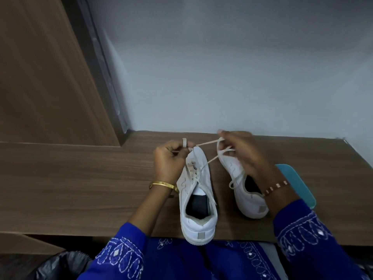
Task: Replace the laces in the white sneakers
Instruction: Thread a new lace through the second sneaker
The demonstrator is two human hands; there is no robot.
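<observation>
Two white sneakers stand on the wooden desk [80, 178], heels toward me. The left sneaker [198, 209] is partly laced with a cream lace [205, 142]. My left hand [168, 158] pinches one end of that lace above the toe, a loop of it sticking up past the fingers. My right hand [240, 150] holds the other end, stretched taut above the toes. The right sneaker [244, 188] lies partly under my right wrist, and its own lace [235, 179] hangs in a loose loop over the side.
A teal flat object [296, 184] lies on the desk right of the right sneaker. A wooden panel [40, 77] rises at the left, a grey wall behind. A black bag [62, 265] sits below the desk edge at lower left.
</observation>
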